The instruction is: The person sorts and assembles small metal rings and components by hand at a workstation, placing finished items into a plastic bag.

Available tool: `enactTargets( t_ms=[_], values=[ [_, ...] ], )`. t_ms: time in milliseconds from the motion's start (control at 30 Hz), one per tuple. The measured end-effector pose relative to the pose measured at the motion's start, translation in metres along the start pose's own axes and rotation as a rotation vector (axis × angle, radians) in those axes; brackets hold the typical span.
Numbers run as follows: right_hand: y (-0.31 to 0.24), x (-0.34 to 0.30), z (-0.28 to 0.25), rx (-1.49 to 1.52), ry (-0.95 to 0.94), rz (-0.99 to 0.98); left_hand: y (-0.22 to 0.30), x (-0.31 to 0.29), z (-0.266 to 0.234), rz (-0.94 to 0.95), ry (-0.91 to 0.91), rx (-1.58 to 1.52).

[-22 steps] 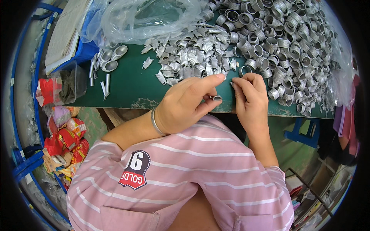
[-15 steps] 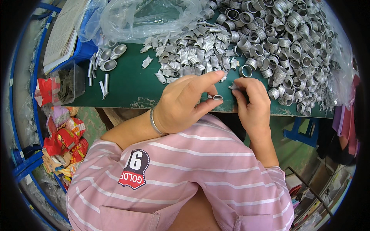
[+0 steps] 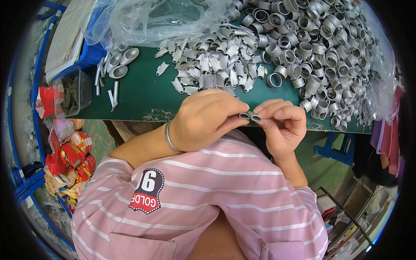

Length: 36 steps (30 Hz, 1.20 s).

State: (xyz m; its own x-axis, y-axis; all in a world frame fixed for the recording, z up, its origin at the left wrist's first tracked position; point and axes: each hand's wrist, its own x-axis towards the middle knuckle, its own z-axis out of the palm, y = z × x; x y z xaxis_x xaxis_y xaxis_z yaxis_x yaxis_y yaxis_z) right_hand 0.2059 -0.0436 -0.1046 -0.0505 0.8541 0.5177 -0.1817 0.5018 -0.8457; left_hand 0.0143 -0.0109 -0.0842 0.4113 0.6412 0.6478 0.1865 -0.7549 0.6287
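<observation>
My left hand (image 3: 206, 116), with a metal bangle at its wrist, pinches a small grey metal piece (image 3: 244, 116) with an oval open end. Between the thumb and fingers of my right hand (image 3: 284, 125) is a second metal piece (image 3: 256, 118) with a similar opening. The two pieces meet side by side at the table's near edge; whether they are joined cannot be made out. Beyond my left hand lies a heap of curved, ribbed metal pieces (image 3: 212, 65). A large heap of ribbed metal rings (image 3: 320, 52) fills the right side, with one loose ring (image 3: 274, 80) near my right hand.
Spoon-shaped metal parts (image 3: 118, 72) and short tubes (image 3: 115, 96) lie left on the green table (image 3: 143, 93). Near them stand a clear plastic box (image 3: 86, 92) and a blue bin (image 3: 90, 56). A clear plastic bag (image 3: 147, 26) covers the back. A blue stool (image 3: 336, 149) stands below right.
My right hand has lifted its metal piece off the table and brought it left against the piece in my left hand. My left index finger has come down onto its piece.
</observation>
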Motion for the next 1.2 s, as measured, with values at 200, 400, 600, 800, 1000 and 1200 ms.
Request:
enactTargets(
  t_ms=[200,400,600,800,1000,1200],
  values=[
    [0.0,0.001,0.002,0.002,0.004,-0.019,0.0,-0.002,0.001,0.006,0.002,-0.023],
    [-0.009,0.006,0.001,-0.29,0.011,0.101,0.01,0.006,-0.008,-0.561,-0.166,-0.51],
    [0.004,0.028,0.001,-0.974,-0.097,0.089,0.003,-0.001,-0.009,-1.116,0.1,-1.429],
    [0.007,0.025,0.012,-1.255,-0.103,0.037,-0.002,-0.004,-0.011,-1.221,0.196,-1.697],
    [0.002,0.025,0.008,-1.211,-0.154,0.012,-0.007,-0.007,-0.01,-1.175,0.191,-1.84],
    [0.004,0.029,0.014,-1.206,-0.131,0.023,-0.012,-0.009,-0.009,-1.108,0.146,-2.063]
  ],
)
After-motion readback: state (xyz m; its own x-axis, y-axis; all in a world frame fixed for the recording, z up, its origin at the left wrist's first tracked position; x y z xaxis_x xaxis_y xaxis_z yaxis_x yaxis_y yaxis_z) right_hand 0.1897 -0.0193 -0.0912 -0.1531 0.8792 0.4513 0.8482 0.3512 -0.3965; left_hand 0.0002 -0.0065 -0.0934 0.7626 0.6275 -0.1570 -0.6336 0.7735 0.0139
